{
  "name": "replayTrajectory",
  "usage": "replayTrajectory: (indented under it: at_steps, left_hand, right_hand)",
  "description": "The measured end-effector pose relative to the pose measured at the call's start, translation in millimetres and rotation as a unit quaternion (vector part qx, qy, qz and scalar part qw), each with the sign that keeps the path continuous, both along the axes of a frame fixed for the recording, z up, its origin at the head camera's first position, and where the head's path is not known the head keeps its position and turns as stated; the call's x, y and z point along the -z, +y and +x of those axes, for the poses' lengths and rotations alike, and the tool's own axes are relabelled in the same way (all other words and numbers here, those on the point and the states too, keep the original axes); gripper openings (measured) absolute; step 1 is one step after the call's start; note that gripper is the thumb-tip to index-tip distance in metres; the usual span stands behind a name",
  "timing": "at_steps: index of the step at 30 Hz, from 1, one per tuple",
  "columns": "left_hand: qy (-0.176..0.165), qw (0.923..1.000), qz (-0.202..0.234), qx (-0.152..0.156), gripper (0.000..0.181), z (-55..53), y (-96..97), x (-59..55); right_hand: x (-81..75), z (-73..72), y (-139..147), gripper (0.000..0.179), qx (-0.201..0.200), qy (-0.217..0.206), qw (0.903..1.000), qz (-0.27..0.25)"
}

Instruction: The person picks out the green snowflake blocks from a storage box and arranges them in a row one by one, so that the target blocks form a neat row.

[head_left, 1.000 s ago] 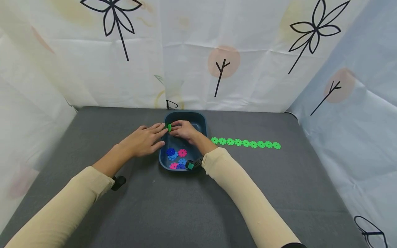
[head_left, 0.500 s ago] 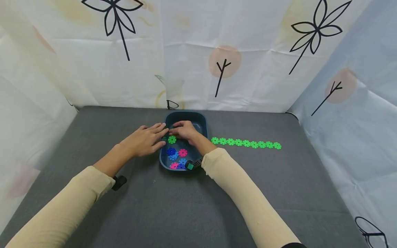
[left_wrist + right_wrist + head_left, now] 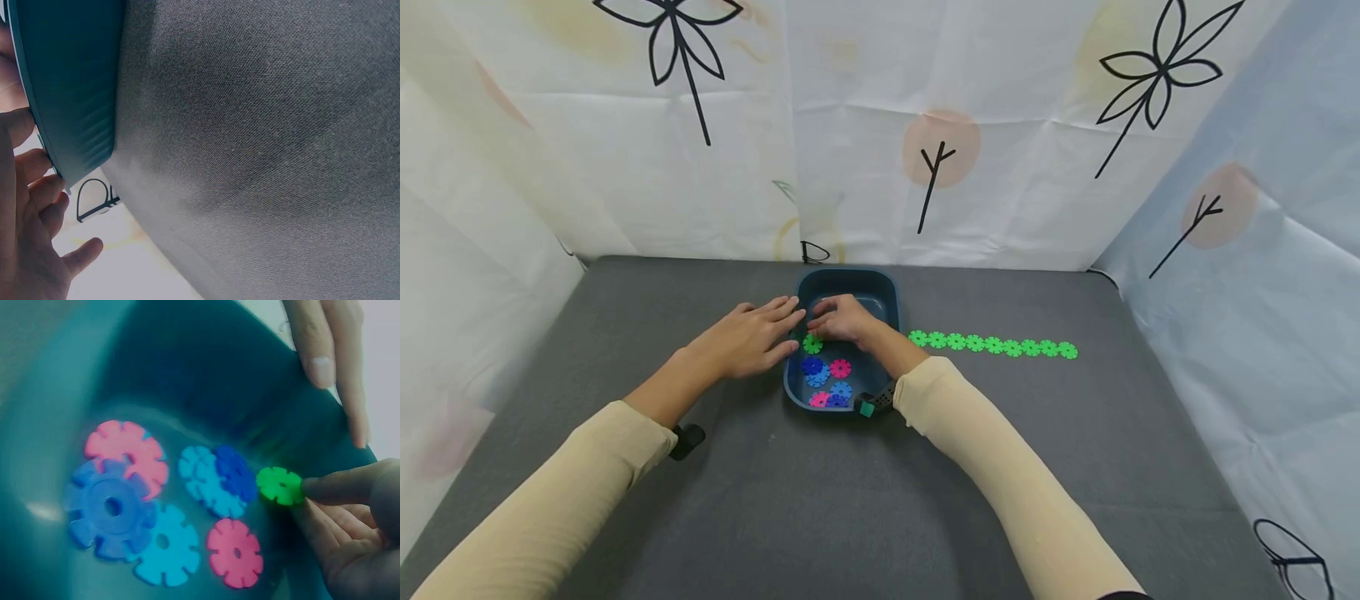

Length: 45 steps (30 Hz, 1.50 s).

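Observation:
My right hand (image 3: 847, 321) is inside the dark blue tray (image 3: 886, 287), pinching a green notched plastic disc (image 3: 279, 485) near the tray's left wall. In the right wrist view the thumb lies against the disc's edge. My left hand (image 3: 748, 337), fingers spread and fairly straight, rests on the left rim; the left wrist view has its fingertips at the rim above the tray's outer wall (image 3: 72, 81). Loose in the near part of the tray lie pink discs (image 3: 235, 553), light blue discs (image 3: 165, 544) and dark blue discs (image 3: 112, 506), some overlapping.
A straight row of several green discs (image 3: 974, 343) runs rightward from beside the tray on the grey table (image 3: 850, 508). White printed curtains (image 3: 857, 167) hang along the back and sides. Both wrists carry small cameras.
The green disc, edge-on between my hands a second ago, has come down and turned face up, slightly nearer the other discs. My right hand moved slightly towards me; the left stayed put.

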<state>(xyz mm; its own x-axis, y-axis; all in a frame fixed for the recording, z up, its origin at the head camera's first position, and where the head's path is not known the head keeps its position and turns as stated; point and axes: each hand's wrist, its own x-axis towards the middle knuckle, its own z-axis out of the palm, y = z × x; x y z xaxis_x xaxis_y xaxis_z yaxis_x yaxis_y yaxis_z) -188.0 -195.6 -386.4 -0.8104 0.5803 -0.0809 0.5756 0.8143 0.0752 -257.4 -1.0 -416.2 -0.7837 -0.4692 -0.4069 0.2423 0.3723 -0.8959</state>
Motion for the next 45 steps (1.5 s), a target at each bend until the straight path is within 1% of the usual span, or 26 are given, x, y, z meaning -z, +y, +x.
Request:
replayTrajectory:
  at_steps: [3, 6, 9, 13, 19, 24, 27, 30, 34, 39, 42, 45]
  left_hand:
    - [0.004, 1.0000, -0.001, 0.002, 0.060, -0.3, -0.2, 0.1]
    - [0.007, 1.0000, -0.001, 0.004, 0.059, -0.8, -0.8, 1.6]
    - [0.006, 1.0000, -0.001, 0.005, 0.059, -1.0, -0.9, 2.4]
    - [-0.001, 1.0000, -0.002, -0.002, 0.061, -0.9, -0.3, 1.8]
    - [-0.010, 0.9999, -0.007, -0.008, 0.061, -1.3, 1.6, -0.2]
    - [-0.006, 0.9999, -0.009, -0.009, 0.060, -0.8, 1.9, -0.2]
    - [0.002, 1.0000, -0.008, -0.004, 0.059, 0.1, 1.9, 0.5]
    - [0.005, 1.0000, -0.005, -0.001, 0.058, 1.0, 2.3, 0.6]
    - [0.004, 1.0000, -0.004, -0.002, 0.059, 1.6, 1.4, 0.5]
    - [0.006, 1.0000, -0.003, -0.004, 0.059, 2.0, -0.5, 0.4]
    - [0.008, 1.0000, 0.000, -0.003, 0.058, 2.0, -0.3, 0.7]
    - [0.008, 1.0000, -0.001, -0.001, 0.058, 2.6, 0.8, 0.2]
  right_hand:
    - [-2.6, 3.1, 0, 0.042, -0.025, 0.024, 0.9993, 0.014]
    - [-3.7, 4.6, 1, 0.041, -0.032, 0.034, 0.9988, 0.015]
    - [-4.2, 4.6, 4, 0.040, -0.026, 0.045, 0.9986, 0.010]
    - [-9.1, 3.8, 14, 0.038, -0.010, 0.071, 0.9974, 0.005]
    - [-26.8, 2.1, 39, 0.041, 0.018, 0.094, 0.9952, -0.021]
    - [-42.2, 2.0, 74, 0.042, 0.047, 0.102, 0.9920, -0.058]
    - [-47.8, 1.5, 99, 0.043, 0.059, 0.104, 0.9906, -0.066]
    - [-51.5, 1.2, 127, 0.044, 0.070, 0.112, 0.9891, -0.064]
    - [-52.8, 1.9, 164, 0.043, 0.085, 0.127, 0.9867, -0.056]
    - [-50.0, 5.6, 209, 0.044, 0.108, 0.140, 0.9832, -0.047]
    - [-46.3, 9.8, 238, 0.043, 0.132, 0.150, 0.9788, -0.048]
    - [-42.0, 15.7, 266, 0.039, 0.167, 0.152, 0.9722, -0.063]
